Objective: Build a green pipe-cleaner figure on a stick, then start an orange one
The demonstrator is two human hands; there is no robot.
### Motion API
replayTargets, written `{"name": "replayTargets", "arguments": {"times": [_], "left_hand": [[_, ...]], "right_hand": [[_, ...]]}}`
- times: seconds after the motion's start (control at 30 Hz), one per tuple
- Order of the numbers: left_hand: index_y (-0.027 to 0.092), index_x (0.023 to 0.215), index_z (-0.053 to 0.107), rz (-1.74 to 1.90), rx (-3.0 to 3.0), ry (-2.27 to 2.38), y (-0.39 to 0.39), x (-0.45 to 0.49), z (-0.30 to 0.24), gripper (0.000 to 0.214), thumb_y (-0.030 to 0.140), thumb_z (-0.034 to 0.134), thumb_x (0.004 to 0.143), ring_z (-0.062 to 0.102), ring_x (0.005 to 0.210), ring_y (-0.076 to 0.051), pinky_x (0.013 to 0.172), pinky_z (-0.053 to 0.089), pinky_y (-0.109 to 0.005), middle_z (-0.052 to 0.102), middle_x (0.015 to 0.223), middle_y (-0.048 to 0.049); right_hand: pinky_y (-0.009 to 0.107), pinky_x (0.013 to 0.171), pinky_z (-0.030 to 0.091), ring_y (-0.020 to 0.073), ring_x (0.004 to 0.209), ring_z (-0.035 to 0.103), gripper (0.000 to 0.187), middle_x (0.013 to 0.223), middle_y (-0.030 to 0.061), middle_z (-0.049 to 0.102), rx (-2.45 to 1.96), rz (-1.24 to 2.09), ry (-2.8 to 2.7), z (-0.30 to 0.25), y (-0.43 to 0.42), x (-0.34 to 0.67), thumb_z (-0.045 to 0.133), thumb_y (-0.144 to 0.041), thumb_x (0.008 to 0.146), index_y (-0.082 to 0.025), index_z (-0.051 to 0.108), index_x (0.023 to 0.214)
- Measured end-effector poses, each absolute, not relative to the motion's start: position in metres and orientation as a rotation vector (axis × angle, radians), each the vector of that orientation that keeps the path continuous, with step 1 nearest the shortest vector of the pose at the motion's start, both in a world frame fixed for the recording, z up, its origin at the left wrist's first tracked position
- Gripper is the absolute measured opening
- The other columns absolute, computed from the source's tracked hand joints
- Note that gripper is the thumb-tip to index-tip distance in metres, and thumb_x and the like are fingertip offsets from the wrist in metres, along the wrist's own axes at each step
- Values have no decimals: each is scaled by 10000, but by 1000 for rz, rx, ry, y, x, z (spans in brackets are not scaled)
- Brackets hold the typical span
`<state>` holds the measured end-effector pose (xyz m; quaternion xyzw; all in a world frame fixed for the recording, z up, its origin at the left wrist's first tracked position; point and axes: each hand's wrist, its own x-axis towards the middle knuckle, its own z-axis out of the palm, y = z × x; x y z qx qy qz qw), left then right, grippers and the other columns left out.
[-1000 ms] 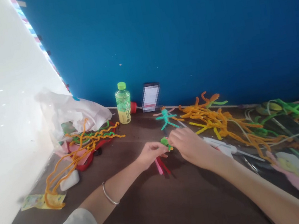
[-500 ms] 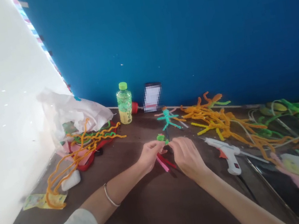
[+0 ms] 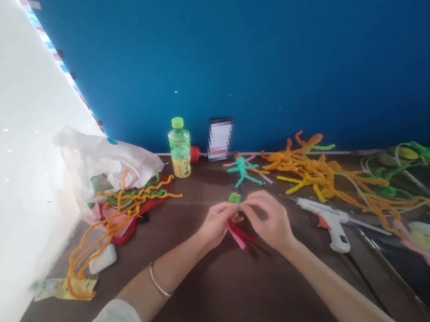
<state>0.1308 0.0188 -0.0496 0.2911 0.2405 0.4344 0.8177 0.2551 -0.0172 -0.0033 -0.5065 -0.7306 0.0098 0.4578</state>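
left hand [image 3: 215,226] and right hand [image 3: 268,219] have closed in toward each other since the last look. both are clenched in a pinch, apparently on the stem under a small green pipe-cleaner tuft [image 3: 235,198], though the fingers hide the exact contact. the tuft stands just above the fingertips, and pink and red pipe-cleaner strands [image 3: 238,235] hang at 6 o'clock from it. the piece is now held between both hands, off the dark brown tabletop [image 3: 231,306]. a teal pipe-cleaner figure [image 3: 242,170] lies at 12 o'clock, and a white plastic hot glue gun [image 3: 330,224] at 4 o'clock.
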Motion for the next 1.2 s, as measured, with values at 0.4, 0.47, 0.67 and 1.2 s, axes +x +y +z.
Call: {"name": "replayTargets", "arguments": {"times": [0.4, 0.47, 0.67, 1.2], "left_hand": [[124, 669, 681, 947, 729, 527, 19, 132, -54, 212, 313, 734, 590, 531, 593, -83, 703, 438, -278, 617, 631, -17], [122, 665, 678, 935, 734, 530, 19, 131, -53, 212, 312, 734, 587, 517, 574, -74, 698, 439, -275, 606, 617, -12], [115, 588, 627, 850, 732, 486, 17, 130, -48, 237, 326, 734, 579, 476, 538, -62, 687, 445, -271, 514, 519, 22], [103, 524, 560, 473, 755, 257, 21, 122, -46, 264, 314, 702, 597, 410, 459, -73, 632, 484, -318, 321, 403, 56]], "right_hand": [[301, 679, 498, 170, 726, 603, 130, 795, 40, 631, -1381, 557, -1631, -3, -27, 268, 604, -310, 754, -194, 627, 807], [312, 696, 499, 174, 734, 608, 127, 794, 37, 637, -1391, 546, -1658, -3, -27, 271, 605, -313, 752, -198, 634, 796], [318, 696, 499, 178, 732, 616, 101, 776, 36, 652, -1349, 459, -1763, 1, -28, 275, 595, -297, 759, -206, 635, 741], [270, 683, 445, 143, 769, 536, 218, 827, 55, 603, -939, 161, -2609, 46, -32, 285, 377, -182, 892, -180, 595, 882]]}}
